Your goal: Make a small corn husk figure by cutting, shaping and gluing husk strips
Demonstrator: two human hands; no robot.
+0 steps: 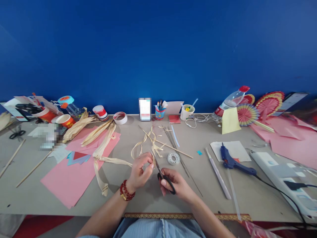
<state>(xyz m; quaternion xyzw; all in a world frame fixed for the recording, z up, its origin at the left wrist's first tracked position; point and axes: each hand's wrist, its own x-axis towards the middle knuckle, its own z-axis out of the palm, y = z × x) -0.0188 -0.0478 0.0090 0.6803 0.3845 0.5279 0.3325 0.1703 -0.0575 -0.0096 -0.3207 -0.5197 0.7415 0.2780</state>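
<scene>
My right hand (178, 185) grips black-handled scissors (169, 184), with fingers in the loops and the blades pointing up and left. Beside the blades, my left hand (139, 170) is closed in a pinch on a pale dried husk strip (154, 161). How far apart the blades are is hard to tell. Just beyond both hands, curled husk strips (138, 145) lie by a thin wooden stick (174, 149). A roll of clear tape (173, 158) sits right of the scissors. Larger dried husks (105, 140) rest on pink paper (71, 180) at the left.
Thin wires (184, 167) lie beyond my right hand. Farther right are a craft knife (219, 177), a blue glue gun (232, 162) with its cord and a power strip (284, 181). Along the blue wall stand a phone (145, 109), a pen cup (159, 114) and a bottle (230, 100).
</scene>
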